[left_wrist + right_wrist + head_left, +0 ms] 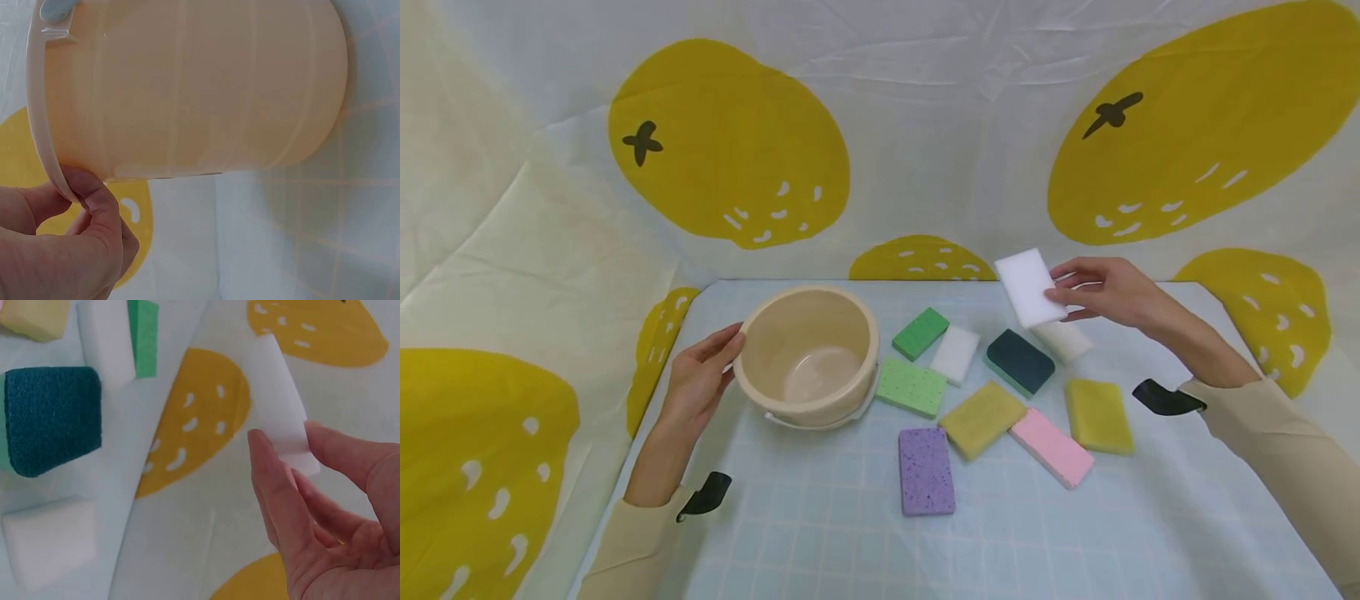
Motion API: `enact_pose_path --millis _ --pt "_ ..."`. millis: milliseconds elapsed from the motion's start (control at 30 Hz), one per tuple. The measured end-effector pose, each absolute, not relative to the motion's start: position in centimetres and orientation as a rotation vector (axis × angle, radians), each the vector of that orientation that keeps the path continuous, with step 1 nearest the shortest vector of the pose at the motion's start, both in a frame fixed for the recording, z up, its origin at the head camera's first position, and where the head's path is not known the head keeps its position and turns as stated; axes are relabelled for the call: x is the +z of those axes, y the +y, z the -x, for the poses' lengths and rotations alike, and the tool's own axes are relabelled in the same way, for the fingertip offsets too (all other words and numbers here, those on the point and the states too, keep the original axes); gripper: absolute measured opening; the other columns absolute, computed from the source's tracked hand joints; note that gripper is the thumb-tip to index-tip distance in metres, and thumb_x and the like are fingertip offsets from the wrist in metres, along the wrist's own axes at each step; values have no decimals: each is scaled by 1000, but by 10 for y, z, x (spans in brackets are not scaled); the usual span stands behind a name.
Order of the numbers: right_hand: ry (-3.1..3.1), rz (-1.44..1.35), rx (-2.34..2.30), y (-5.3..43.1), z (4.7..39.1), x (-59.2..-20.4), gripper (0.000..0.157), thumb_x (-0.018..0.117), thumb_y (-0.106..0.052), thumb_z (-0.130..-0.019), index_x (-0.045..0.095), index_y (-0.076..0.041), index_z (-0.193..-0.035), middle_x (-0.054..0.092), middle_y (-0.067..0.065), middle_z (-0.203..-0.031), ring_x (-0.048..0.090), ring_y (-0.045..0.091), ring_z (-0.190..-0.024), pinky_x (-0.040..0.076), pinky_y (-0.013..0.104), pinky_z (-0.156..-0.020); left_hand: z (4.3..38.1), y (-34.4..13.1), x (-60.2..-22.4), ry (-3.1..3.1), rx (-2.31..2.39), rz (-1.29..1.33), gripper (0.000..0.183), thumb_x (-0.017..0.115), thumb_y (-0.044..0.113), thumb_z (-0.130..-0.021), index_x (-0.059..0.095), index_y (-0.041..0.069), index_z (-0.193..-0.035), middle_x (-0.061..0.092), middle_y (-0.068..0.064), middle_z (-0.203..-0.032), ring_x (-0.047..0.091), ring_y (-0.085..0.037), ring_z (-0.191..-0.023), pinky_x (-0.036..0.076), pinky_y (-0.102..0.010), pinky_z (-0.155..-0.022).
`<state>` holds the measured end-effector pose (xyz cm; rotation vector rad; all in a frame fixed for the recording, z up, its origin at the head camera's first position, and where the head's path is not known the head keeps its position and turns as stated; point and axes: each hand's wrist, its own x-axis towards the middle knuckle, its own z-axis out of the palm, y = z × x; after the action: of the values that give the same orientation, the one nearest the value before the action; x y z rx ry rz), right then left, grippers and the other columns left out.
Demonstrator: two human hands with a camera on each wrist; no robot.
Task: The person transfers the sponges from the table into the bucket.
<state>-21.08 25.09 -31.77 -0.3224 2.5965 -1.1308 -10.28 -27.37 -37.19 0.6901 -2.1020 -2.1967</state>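
Observation:
My left hand (700,375) pinches the rim of a beige bucket (808,358) between thumb and fingers; the left wrist view shows that hand (81,231) at the rim of the bucket (200,87). Held up over the back right of the table, a white sponge (1030,287) is pinched by my right hand (1108,292). In the right wrist view the white sponge (281,400) sits between the thumb and fingers of my right hand (325,519). Below it on the table lie another white sponge (1063,340) and a dark green scouring sponge (1021,361).
Between bucket and right arm lie a green sponge (920,333), a white sponge (955,354), a light green sponge (912,387), two yellow sponges, one left (982,419) and one right (1100,417), a pink sponge (1051,447) and a purple sponge (927,472). Fruit-printed cloth (925,167) rises behind.

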Motion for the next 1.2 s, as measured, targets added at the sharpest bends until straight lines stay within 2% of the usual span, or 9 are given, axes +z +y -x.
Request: enact_pose_path --millis 500,667,800,1033,1200 --pt "2512 494 -1181 205 225 -302 49 70 -35 -85 56 -9 -125 60 13 -115 64 24 -94 57 33 -72 105 -273 -372 -2101 -2186 -699 52 72 32 -83 59 12 -129 55 -5 -130 56 -16 -112 51 -18 -83" --pt "2493 552 -1189 187 227 -298 48 72 -32 -85 58 -9 -124 61 11 -112 63 25 -95 57 37 -75 105 -273 -371 -2086 -2196 -699 52 72 31 -83 59 11 -129 55 -5 -131 56 -16 -112 50 -18 -83" --pt "2466 589 -1200 174 230 -295 45 73 -29 -85 58 -8 -122 62 12 -108 63 25 -93 57 35 -72 105 -273 -371 -2082 -2199 -700 51 72 31 -83 59 12 -129 55 -5 -130 57 -16 -110 51 -18 -82" --pt "2362 662 -1288 151 231 -290 38 73 -17 -85 60 -4 -117 62 15 -102 64 25 -88 58 35 -70 104 -273 -373 -2012 -2281 -622 53 72 24 -84 56 4 -130 57 -6 -126 59 -13 -104 51 -20 -82" --pt "2323 707 -1302 134 231 -286 37 72 -14 -85 60 -1 -118 62 17 -102 64 25 -87 58 36 -70 105 -273 -372 -2026 -2275 -650 54 72 27 -84 56 6 -131 55 -7 -129 58 -13 -106 50 -20 -84"
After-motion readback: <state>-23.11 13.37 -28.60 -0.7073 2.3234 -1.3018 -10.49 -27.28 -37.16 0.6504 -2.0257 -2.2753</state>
